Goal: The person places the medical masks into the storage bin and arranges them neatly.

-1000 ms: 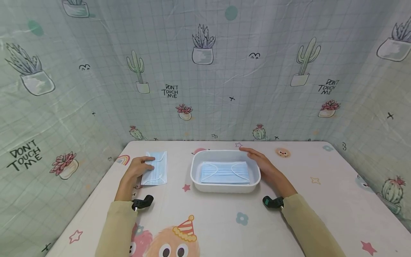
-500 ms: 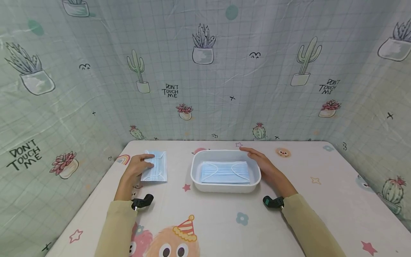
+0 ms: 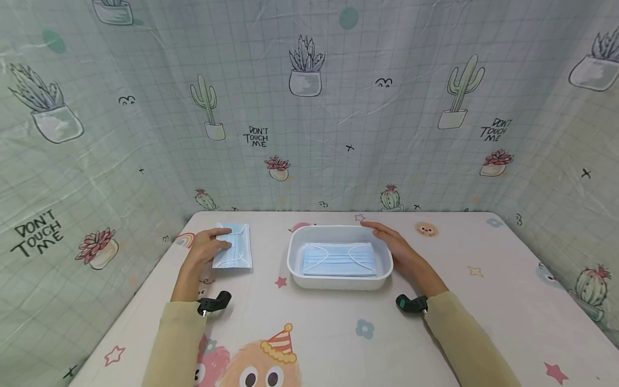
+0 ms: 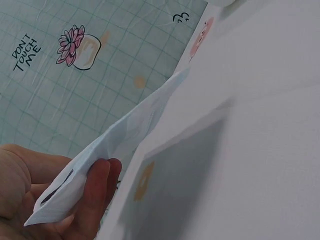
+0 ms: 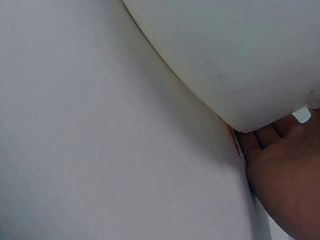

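Between thumb and fingers, my left hand [image 3: 205, 249] pinches a pale blue face mask [image 3: 240, 248] by its left side. In the left wrist view the mask [image 4: 127, 132] is tilted up off the table, its shadow falling on the cloth beneath. A white plastic basin [image 3: 338, 284] stands right of centre. Inside it lies a blue face mask [image 3: 339, 258], ear loops on top. My right hand [image 3: 398, 248] rests along the basin's right back corner with fingers extended. From the right wrist view, its fingers lie against the outer wall of the basin [image 5: 240, 60].
A white cartoon-print cloth [image 3: 319, 333] covers the table. Behind and on both sides hangs a cactus-print curtain [image 3: 309, 134], meeting the table at its back edge. Each wrist wears a black camera mount, such as the left mount [image 3: 215, 303].
My left hand has shifted slightly up and away, and the lower edge of the mask in it has risen. The right hand and the basin have stayed in place.
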### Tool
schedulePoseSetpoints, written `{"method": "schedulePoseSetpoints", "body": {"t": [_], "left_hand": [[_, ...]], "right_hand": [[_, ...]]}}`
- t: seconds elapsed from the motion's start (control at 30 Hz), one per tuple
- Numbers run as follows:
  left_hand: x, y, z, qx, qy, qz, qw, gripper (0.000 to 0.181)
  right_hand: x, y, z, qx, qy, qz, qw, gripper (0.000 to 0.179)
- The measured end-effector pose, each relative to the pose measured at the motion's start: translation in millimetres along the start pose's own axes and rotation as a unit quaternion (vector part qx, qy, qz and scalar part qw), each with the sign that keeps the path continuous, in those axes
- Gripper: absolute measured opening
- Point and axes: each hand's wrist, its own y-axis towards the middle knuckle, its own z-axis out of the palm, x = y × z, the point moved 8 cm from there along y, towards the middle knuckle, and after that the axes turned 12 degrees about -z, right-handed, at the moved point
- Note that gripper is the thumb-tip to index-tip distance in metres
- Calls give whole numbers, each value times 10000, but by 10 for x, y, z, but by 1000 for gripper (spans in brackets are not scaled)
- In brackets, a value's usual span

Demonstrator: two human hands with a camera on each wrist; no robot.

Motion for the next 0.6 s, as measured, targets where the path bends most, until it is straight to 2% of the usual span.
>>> {"method": "schedulePoseSetpoints", "body": {"t": [0.2, 0.6], "left_hand": [[2, -18, 21, 76, -154, -116, 9998, 55], [-116, -96, 43, 118, -263, 60, 9996, 56]], "right_hand": [[-4, 3, -6, -41, 31, 35, 10000, 46], [-8, 20, -8, -39, -28, -2, 10000, 46]]}}
